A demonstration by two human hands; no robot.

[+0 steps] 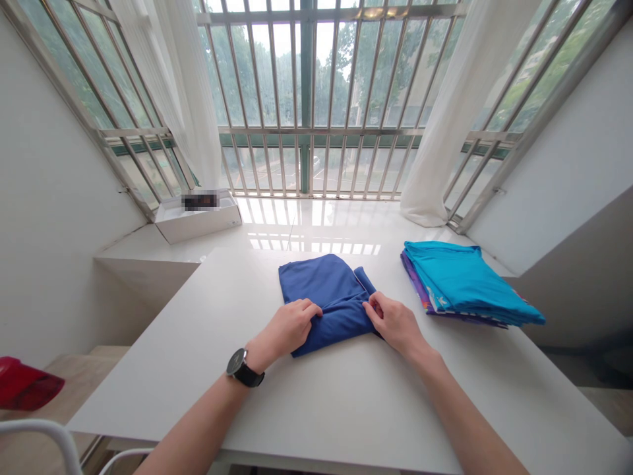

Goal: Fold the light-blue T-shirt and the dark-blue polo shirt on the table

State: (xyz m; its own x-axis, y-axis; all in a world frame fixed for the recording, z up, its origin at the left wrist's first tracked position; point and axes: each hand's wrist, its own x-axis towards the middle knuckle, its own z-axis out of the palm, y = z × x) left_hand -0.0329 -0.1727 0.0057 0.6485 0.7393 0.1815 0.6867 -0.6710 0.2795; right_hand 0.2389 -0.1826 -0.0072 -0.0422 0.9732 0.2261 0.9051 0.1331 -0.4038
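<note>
A dark blue folded cloth garment (316, 280) lies on the white table in front of me. My left hand (291, 324), with a black watch on its wrist, pinches the cloth near its middle left. At the garment's right edge my right hand (393, 320) grips the fabric between thumb and curled fingers. A narrow strip of the cloth sticks up just beyond that hand. Creases run across the garment between both hands. Its exact kind cannot be made out.
To the right sits a stack of folded clothes (459, 280), turquoise on top, purple beneath. An open white box (198, 221) rests on the window ledge at left. White curtains (440, 145) hang by the barred window. A red object (27, 384) and a white chair frame (49, 432) are lower left.
</note>
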